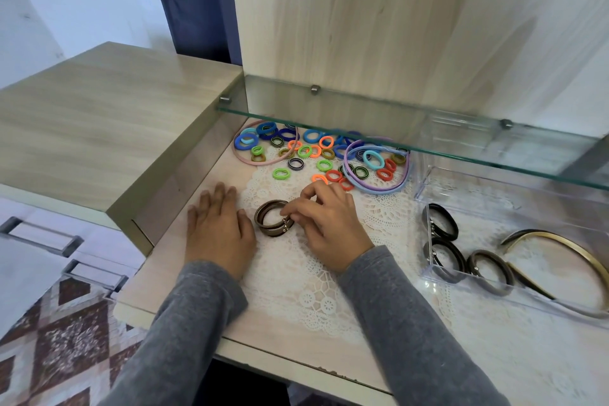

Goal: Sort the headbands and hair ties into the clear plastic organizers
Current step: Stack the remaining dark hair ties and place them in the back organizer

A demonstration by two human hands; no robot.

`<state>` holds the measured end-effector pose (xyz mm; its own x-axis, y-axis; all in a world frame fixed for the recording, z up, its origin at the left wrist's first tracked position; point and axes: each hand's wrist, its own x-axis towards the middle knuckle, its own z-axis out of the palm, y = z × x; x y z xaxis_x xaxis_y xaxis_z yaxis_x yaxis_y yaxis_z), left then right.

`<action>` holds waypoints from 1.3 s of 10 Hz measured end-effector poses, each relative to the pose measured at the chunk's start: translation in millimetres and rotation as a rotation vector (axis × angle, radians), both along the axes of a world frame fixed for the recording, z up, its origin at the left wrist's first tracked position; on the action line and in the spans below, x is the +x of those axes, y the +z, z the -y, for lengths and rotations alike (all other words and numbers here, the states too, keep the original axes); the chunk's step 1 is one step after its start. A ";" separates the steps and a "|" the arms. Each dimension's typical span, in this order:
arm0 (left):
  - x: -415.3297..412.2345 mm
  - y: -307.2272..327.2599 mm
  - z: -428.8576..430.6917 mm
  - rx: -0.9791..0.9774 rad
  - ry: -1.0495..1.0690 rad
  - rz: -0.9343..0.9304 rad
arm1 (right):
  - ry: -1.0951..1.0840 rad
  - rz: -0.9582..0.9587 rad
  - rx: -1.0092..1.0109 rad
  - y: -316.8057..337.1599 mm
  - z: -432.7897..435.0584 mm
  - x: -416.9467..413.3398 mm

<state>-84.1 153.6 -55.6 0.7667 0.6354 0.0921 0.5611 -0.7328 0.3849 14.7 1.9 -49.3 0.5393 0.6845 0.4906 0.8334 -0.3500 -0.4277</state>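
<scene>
1. The left hand [219,229] lies flat, palm down, on the pale table [171,260], fingers straight and close together, gripping nothing
2. Just to its right, the right hand [324,224] has its fingers curled and pinches the near edge of a stack of brown hair ties [268,231]
3. These ties lie between the two hands on a white lace mat [296,277], and the left thumb is just beside them
4. Beyond both hands' fingertips is a loose scatter of colourful hair ties [323,165] in blue, green, orange, red and olive
5. A pink headband [263,163] curves round those beyond the left hand; lilac and blue headbands [379,191] ring those just past the right hand
6. Well to the right of the right hand sits a clear organizer [427,250] holding dark hair ties [452,220] and a gold-edged headband [560,239]
7. A second clear organizer [423,186] stands behind the first, further from the hand
8. A glass shelf [329,123] spans above the far ties; grey sleeves cover both forearms
</scene>
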 end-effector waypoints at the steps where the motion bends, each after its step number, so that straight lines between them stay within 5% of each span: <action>1: -0.4 0.5 0.3 -0.005 -0.002 -0.002 | 0.010 -0.048 0.009 2.3 1.5 0.5; 7: 0.2 2.4 0.9 -0.002 -0.004 -0.011 | 0.013 0.096 -0.245 13.1 10.7 -3.0; 10: 0.8 1.0 1.1 0.024 0.006 -0.023 | 0.017 0.309 -0.221 8.6 4.8 -5.5; 13: 5.7 7.7 3.4 0.116 0.008 -0.182 | -0.048 0.219 -0.095 0.7 6.8 0.2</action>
